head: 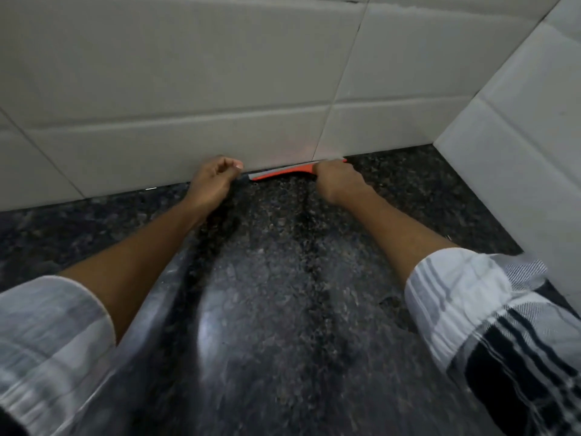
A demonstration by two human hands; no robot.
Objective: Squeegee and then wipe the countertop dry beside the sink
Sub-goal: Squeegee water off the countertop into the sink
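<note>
An orange squeegee [283, 173] with a pale blade lies along the back of the dark speckled granite countertop [276, 278], right at the foot of the tiled wall. My right hand [338, 182] is closed over its right part, hiding the handle. My left hand [213, 180] rests on the counter just left of the blade's end, fingers loosely curled, thumb near the wall; it holds nothing that I can see. Wet streaks run down the counter between my forearms.
White wall tiles [188, 89] rise behind the counter, and a second tiled wall [518, 136] closes the corner on the right. Rolled white and striped sleeves cover both upper forearms. No sink or cloth is in view.
</note>
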